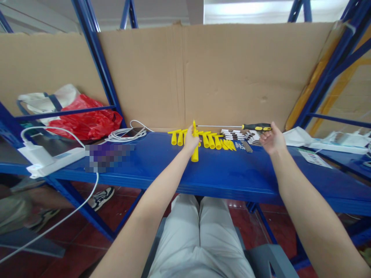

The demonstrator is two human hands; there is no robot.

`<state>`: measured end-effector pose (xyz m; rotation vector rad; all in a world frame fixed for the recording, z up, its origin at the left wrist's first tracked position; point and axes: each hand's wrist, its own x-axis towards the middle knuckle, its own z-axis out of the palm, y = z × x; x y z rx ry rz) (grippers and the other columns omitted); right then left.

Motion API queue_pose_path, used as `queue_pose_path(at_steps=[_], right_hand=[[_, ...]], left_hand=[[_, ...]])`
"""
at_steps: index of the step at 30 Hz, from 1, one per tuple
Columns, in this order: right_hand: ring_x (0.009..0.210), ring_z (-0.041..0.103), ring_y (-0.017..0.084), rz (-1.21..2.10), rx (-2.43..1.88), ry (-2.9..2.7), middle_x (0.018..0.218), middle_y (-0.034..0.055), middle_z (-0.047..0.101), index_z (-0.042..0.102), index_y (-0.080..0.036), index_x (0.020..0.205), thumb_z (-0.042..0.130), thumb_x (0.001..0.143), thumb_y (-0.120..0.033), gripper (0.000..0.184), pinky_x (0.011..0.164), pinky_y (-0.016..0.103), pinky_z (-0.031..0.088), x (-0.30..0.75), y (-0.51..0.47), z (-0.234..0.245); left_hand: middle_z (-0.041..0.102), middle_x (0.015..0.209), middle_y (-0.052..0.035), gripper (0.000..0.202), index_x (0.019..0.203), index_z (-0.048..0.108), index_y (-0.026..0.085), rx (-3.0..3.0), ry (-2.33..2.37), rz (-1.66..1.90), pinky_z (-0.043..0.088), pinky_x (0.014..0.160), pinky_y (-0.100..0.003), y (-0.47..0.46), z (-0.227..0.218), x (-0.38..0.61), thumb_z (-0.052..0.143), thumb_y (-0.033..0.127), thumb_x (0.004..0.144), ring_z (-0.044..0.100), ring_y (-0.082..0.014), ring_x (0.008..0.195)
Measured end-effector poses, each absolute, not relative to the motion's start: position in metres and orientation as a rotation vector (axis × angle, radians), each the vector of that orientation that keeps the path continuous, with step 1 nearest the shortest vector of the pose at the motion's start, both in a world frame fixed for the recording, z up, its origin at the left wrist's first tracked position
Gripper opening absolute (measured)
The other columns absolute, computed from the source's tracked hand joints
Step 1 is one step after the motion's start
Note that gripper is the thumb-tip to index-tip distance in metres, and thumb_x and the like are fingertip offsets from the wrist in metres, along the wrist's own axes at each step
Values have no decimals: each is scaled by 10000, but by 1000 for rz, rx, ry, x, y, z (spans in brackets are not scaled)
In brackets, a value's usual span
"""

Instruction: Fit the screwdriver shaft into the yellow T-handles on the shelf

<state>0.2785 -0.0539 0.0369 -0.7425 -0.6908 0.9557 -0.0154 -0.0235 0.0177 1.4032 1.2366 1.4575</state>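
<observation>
My left hand (190, 143) is closed around a yellow T-shaped plastic handle (195, 155), held upright above the blue table with its round end down. My right hand (273, 139) grips the end of a long screwdriver (256, 127) with a black and yellow handle. Its shaft lies level, and the tip reaches the head of the yellow piece; whether it sits in a screw is too small to tell. Behind my left hand stand several more yellow T-shaped handles (212, 143) in a row. Small flat yellow pieces (228, 144) lie to their right.
White-and-brown packets (233, 134) and a small metal plate (247, 146) lie near the cardboard wall (232, 77). At left are a coiled white cable (126, 134), a power strip (63, 160) and a red bag (87, 119). Another person's shoe (102, 197) shows below.
</observation>
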Motion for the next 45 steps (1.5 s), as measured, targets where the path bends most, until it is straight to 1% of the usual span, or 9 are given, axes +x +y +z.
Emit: queue_pose_path(at_steps=[6, 10, 13, 17, 21, 25, 32, 39, 45], right_hand=[[426, 424, 75, 934, -739, -578, 520, -34, 486, 468, -203, 649, 501, 972, -293, 336, 388, 180, 368, 268, -62, 45], [399, 361, 67, 909, -747, -642, 496, -64, 422, 448, -214, 672, 607, 922, -346, 324, 364, 167, 323, 269, -60, 41], [405, 368, 70, 874, -795, -641, 509, -74, 407, 442, -217, 688, 655, 881, -394, 337, 376, 173, 340, 274, -55, 37], [413, 390, 82, 873, -872, -567, 535, -54, 421, 424, -207, 664, 539, 931, -344, 321, 393, 199, 362, 274, -56, 38], [392, 320, 85, 902, -844, -530, 501, -51, 354, 403, -207, 655, 389, 949, -237, 296, 360, 191, 283, 267, -65, 45], [386, 250, 91, 921, -800, -526, 462, -58, 262, 352, -216, 644, 354, 944, -223, 300, 346, 191, 220, 261, -71, 48], [390, 248, 77, 948, -767, -537, 457, -65, 243, 231, -208, 629, 475, 960, -336, 430, 359, 174, 225, 267, -66, 43], [409, 330, 85, 917, -741, -589, 500, -46, 348, 336, -209, 641, 451, 955, -300, 347, 377, 184, 288, 272, -63, 41], [427, 344, 74, 892, -753, -652, 524, -59, 342, 360, -210, 654, 582, 920, -386, 388, 389, 171, 308, 278, -55, 37]], left_hand=[[534, 1424, -83, 850, 1501, 347, 342, 1406, 1239, 1459, 424, 452, -126, -25, 18, -16, 535, -38, 764, 624, -74, 689], [521, 1437, -96, 862, 1503, 351, 329, 1407, 1247, 1454, 430, 456, -131, -26, 18, -16, 511, -59, 750, 624, -72, 687], [531, 1427, -95, 870, 1505, 342, 328, 1437, 1250, 1451, 432, 457, -131, -26, 18, -15, 496, -68, 745, 632, -77, 696], [551, 1414, -73, 862, 1493, 357, 342, 1508, 1258, 1452, 430, 458, -131, -25, 17, -15, 511, -63, 748, 653, -97, 726], [558, 1409, -67, 835, 1483, 375, 335, 1533, 1262, 1471, 464, 475, -149, -24, 15, -15, 526, -45, 755, 670, -137, 795], [573, 1392, -76, 833, 1494, 353, 319, 1552, 1247, 1482, 469, 466, -142, -23, 14, -15, 539, -25, 759, 676, -149, 818], [537, 1442, -78, 846, 1496, 360, 320, 1545, 1235, 1491, 473, 475, -145, -25, 15, -16, 550, -36, 753, 682, -164, 865], [512, 1470, -81, 818, 1486, 381, 320, 1540, 1240, 1484, 468, 477, -142, -23, 15, -16, 556, -34, 769, 683, -163, 874], [499, 1480, -88, 836, 1486, 372, 321, 1535, 1247, 1476, 435, 449, -130, -24, 16, -16, 533, -54, 758, 679, -141, 824]])
